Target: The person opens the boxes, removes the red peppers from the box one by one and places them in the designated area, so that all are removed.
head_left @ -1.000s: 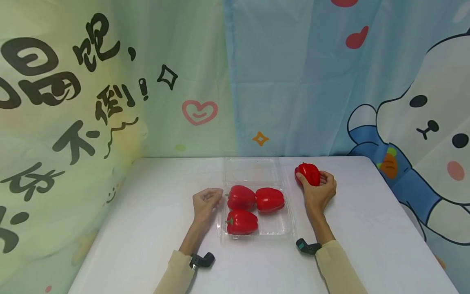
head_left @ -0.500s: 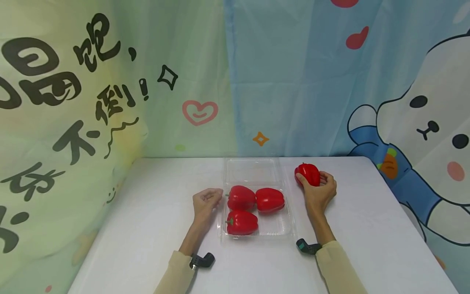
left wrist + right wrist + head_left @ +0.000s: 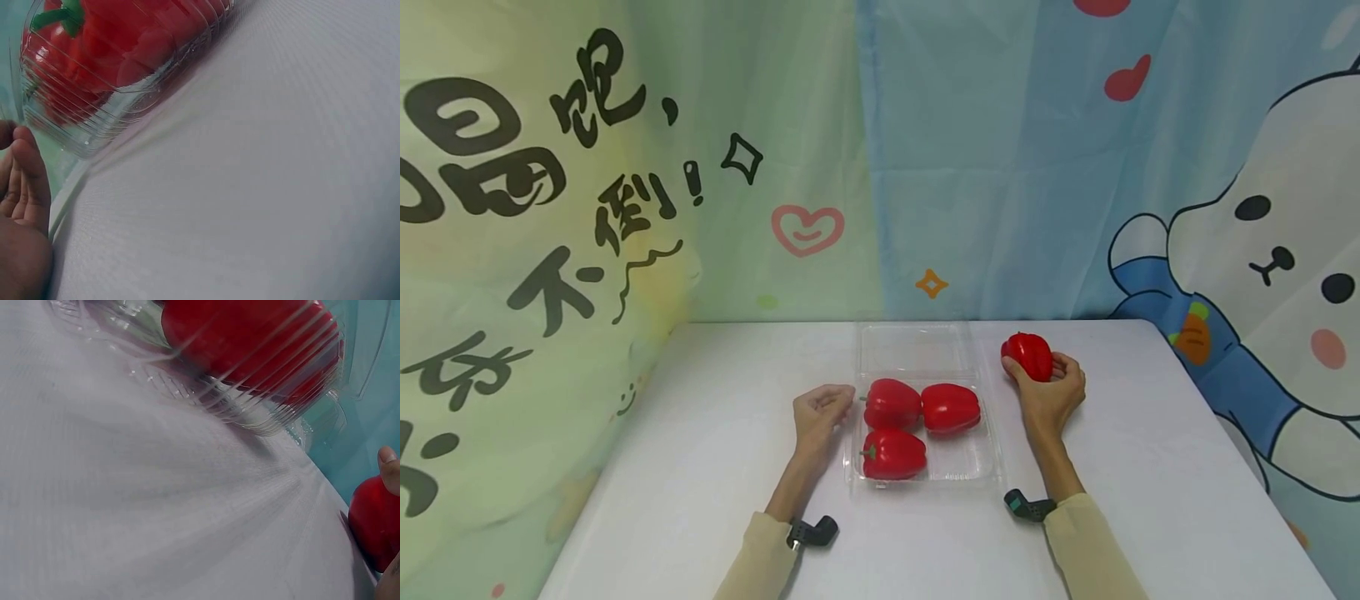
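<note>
I see glossy red bell peppers (image 3: 895, 454) with green stems (image 3: 870, 452), a colourless, see-through clamshell container (image 3: 962, 457) and a plain white counter (image 3: 685, 467). The sleeves (image 3: 760, 554) are beige, the wrist cameras (image 3: 816, 532) black. The curtain (image 3: 955, 167) runs from yellow-green to light blue, printed with black characters (image 3: 552, 304), red and pink hearts (image 3: 1126, 85), an orange star (image 3: 932, 284) and a white cartoon animal (image 3: 1217, 250) in blue.

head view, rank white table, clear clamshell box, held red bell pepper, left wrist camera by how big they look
Largest first:
white table
clear clamshell box
held red bell pepper
left wrist camera
</note>
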Motion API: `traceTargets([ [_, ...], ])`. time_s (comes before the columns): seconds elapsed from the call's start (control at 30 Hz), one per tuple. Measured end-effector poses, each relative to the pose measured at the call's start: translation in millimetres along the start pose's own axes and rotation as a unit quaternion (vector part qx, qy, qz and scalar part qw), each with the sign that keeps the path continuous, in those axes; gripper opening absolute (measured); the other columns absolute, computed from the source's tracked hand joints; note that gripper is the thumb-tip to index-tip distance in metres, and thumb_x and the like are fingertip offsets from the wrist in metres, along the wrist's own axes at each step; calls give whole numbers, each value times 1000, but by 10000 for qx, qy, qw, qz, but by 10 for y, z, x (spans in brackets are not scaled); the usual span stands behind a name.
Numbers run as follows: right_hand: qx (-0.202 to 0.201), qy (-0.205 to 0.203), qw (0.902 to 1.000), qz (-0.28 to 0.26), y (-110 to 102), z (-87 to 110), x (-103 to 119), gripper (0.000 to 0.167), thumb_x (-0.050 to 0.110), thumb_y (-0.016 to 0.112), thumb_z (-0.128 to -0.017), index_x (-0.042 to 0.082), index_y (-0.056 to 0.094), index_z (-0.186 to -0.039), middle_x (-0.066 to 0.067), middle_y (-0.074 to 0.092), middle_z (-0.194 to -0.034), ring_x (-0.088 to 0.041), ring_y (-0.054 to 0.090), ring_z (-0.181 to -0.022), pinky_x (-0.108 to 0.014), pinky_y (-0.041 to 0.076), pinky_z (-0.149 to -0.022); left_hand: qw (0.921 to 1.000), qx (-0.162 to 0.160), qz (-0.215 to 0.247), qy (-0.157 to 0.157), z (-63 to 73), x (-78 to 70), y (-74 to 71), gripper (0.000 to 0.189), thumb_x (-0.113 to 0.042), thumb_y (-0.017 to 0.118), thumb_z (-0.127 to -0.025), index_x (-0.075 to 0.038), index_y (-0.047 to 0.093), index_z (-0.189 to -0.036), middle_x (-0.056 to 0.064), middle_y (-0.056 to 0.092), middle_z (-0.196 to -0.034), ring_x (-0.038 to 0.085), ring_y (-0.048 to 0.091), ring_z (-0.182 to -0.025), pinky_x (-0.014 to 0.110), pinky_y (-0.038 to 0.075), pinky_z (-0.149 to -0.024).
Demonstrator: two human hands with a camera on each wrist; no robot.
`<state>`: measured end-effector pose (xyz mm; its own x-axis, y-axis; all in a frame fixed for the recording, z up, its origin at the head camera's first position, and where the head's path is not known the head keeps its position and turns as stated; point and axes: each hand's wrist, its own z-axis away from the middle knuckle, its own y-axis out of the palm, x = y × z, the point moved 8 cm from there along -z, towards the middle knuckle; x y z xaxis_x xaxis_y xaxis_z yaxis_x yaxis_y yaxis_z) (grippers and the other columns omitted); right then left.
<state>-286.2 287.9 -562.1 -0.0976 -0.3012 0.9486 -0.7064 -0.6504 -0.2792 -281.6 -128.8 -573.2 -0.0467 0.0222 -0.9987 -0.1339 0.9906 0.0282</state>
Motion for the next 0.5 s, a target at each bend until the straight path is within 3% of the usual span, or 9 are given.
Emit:
traceTargets([
  [0.23, 2, -57, 10000, -21, -19, 20, 62, 83, 34, 92, -88, 7, 50, -154, -16, 56, -156, -31, 50, -145, -59, 53, -118, 10000, 11, 91, 34, -10, -7, -3, 13, -9, 76, -99, 2, 81, -105, 23, 78, -90, 9, 69, -68, 19, 57, -66],
  [0.5, -178, 5, 9998, 64, -100, 13, 133, 80, 38, 91, -89, 9, 51, -153, -13, 58, -153, -26, 52, -139, -54, 53, -117, 10000, 62, 28, 42, -11, -14, 7, 15, -12, 75, -100, 1, 81, -105, 28, 78, -94, 10, 68, -68, 19, 58, -67],
])
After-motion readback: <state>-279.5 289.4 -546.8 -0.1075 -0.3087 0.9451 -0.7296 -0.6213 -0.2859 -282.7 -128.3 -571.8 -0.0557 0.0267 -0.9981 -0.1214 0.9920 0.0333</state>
